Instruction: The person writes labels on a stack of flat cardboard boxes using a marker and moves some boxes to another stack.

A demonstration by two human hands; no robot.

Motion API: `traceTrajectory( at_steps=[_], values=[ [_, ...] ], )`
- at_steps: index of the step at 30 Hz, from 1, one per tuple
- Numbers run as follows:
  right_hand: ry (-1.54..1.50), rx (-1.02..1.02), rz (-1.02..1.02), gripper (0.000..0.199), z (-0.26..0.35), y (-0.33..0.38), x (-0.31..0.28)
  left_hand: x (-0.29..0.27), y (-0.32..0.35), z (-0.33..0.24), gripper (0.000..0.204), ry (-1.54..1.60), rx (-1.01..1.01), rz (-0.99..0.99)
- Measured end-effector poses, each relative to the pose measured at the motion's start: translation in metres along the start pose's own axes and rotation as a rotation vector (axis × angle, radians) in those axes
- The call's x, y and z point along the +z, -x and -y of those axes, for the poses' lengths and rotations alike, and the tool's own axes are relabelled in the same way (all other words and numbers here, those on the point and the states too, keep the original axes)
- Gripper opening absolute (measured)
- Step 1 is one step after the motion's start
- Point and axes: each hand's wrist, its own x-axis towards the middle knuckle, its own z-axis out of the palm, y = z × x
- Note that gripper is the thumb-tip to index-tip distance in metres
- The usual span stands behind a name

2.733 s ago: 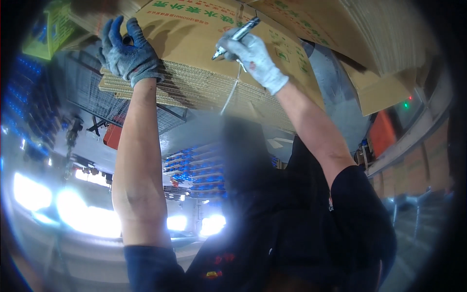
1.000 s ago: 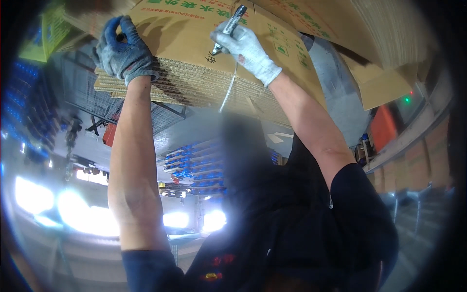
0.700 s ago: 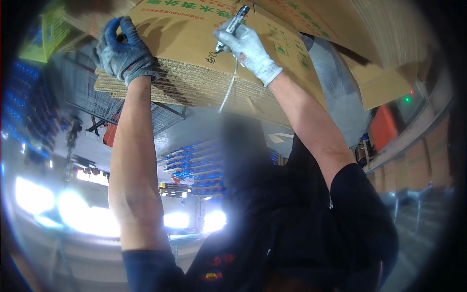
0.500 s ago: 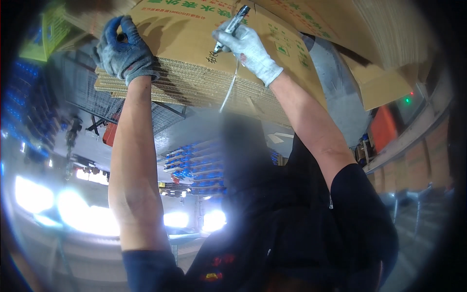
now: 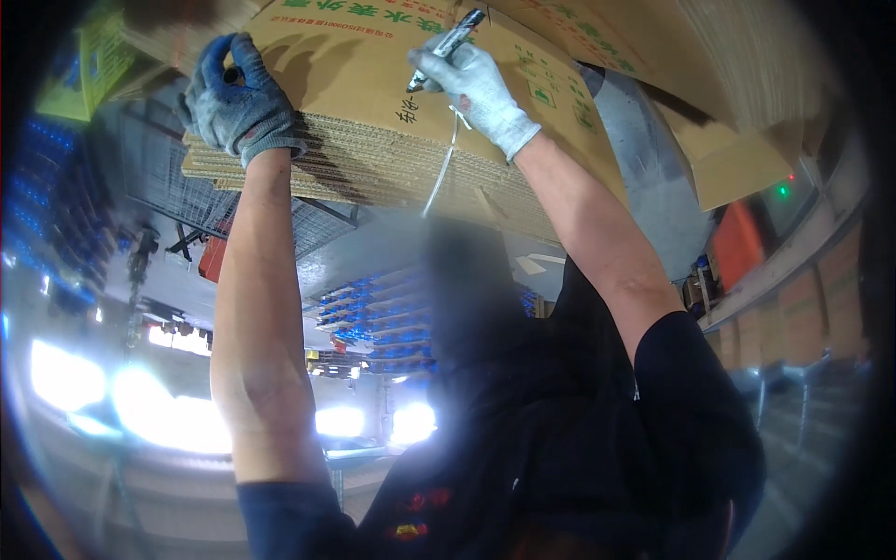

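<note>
My right hand (image 5: 474,89), in a pale grey work glove, is closed around a marker pen (image 5: 446,49) with a worn black-and-white barrel. Its tip touches or hovers just over the top sheet of a stack of flattened cardboard cartons (image 5: 359,89), beside black handwritten strokes (image 5: 407,111). My left hand (image 5: 238,103), in a blue-and-grey glove, rests at the stack's left edge. Its thumb and forefinger curl around a small black cap (image 5: 231,76). A white strap (image 5: 442,173) hangs over the stack's near edge, below my right hand.
More flattened cartons (image 5: 728,159) stand at the right, beyond a grey surface. A yellow-green crate (image 5: 93,65) is at the far left, near a wire mesh frame (image 5: 177,177). Racks of blue items (image 5: 373,313) are behind, and an orange-red object (image 5: 735,245) stands right.
The pen tip has shifted slightly up and left, and another short black stroke shows on the cardboard. My left hand has barely moved.
</note>
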Motion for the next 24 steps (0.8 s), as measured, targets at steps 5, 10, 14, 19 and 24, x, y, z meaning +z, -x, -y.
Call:
traceTrajectory(
  at_steps=[5, 10, 14, 19, 24],
  values=[
    [-0.014, 0.053, 0.056, 0.024, -0.002, 0.001, -0.004, -0.002, 0.0, 0.001, 0.03, -0.046, 0.02, -0.008],
    [-0.052, -0.045, -0.005, 0.022, -0.005, -0.004, -0.004, 0.001, 0.0, 0.003, 0.029, -0.008, 0.022, -0.008],
    [0.112, 0.03, 0.089, 0.033, -0.004, -0.007, -0.006, 0.001, 0.0, 0.001, 0.029, -0.012, 0.021, -0.019],
    [0.005, -0.041, 0.075, 0.02, -0.007, -0.007, -0.008, -0.002, -0.001, -0.001, 0.029, -0.019, 0.009, 0.005],
    [0.106, 0.05, 0.072, 0.028, -0.005, -0.007, -0.012, -0.002, 0.0, -0.001, 0.029, 0.001, 0.018, 0.004]
  ],
)
